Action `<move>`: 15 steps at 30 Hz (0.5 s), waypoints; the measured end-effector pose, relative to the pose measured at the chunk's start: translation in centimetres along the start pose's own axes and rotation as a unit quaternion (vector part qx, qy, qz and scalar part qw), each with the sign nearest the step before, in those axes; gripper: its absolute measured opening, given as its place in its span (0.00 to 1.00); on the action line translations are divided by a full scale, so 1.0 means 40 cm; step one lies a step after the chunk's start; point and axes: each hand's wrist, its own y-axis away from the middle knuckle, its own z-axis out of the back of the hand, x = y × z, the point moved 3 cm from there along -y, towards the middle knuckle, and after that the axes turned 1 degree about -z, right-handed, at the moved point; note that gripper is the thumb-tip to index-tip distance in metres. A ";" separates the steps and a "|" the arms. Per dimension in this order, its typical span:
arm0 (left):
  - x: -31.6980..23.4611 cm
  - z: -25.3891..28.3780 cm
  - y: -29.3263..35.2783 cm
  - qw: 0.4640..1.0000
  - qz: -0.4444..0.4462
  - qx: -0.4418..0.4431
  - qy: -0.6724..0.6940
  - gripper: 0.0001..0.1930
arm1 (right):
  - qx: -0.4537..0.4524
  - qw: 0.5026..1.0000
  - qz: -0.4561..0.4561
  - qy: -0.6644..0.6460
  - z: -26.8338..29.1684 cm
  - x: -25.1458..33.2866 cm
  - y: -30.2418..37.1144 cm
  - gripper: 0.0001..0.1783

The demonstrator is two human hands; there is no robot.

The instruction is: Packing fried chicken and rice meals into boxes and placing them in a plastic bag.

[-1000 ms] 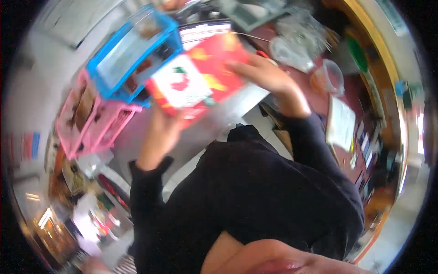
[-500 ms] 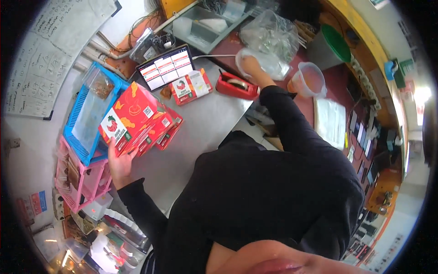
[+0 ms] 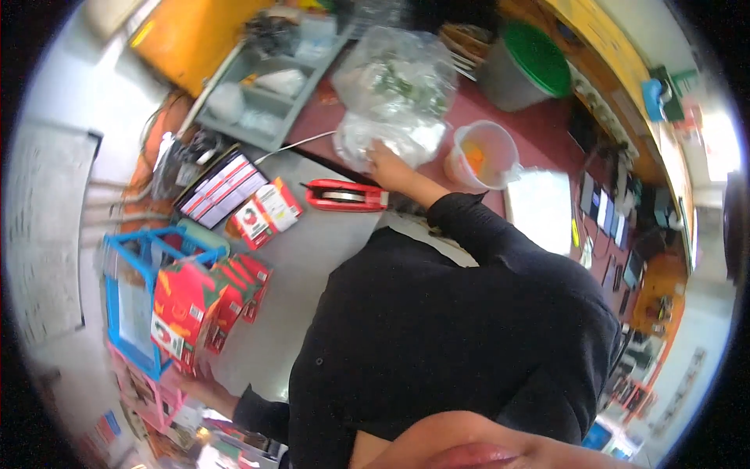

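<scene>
My right hand (image 3: 392, 167) reaches forward across the table and is closed on the near edge of a clear plastic bag (image 3: 398, 86). Its fingertips are partly hidden in the crumpled plastic. My left hand (image 3: 201, 388) is low at the left, against or just below the near end of a group of red printed cardboard boxes (image 3: 181, 301). Motion blurs its fingers, so whether it touches them is unclear. Another red box (image 3: 266, 215) with a white panel lies in front of a tablet (image 3: 222, 189). A red tape dispenser (image 3: 345, 195) sits near my right forearm.
Blue (image 3: 129, 313) and pink (image 3: 152, 395) plastic baskets stand beside the red boxes. Beyond the tablet lies a grey divided tray (image 3: 250, 98). To the right are a translucent tub (image 3: 483, 155), a green-lidded bucket (image 3: 535, 62) and a stack of white sheets (image 3: 541, 209).
The view has turned, shifting the scene. My left hand, earlier under the largest red box, is now lower at the boxes' near end. My right hand stays at the plastic bag.
</scene>
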 end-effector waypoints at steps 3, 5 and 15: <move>-0.007 0.057 -0.025 0.974 -0.201 -0.099 -0.037 0.31 | 0.031 0.969 0.053 -0.240 0.210 0.105 0.008 0.17; -0.101 0.026 -0.006 0.897 -0.349 -0.152 -0.225 0.28 | -0.012 0.959 0.038 -0.279 0.356 0.101 0.066 0.13; -0.100 -0.186 0.313 0.750 -0.644 0.063 -0.139 0.29 | -0.333 0.866 -0.371 0.047 0.637 -0.616 0.872 0.17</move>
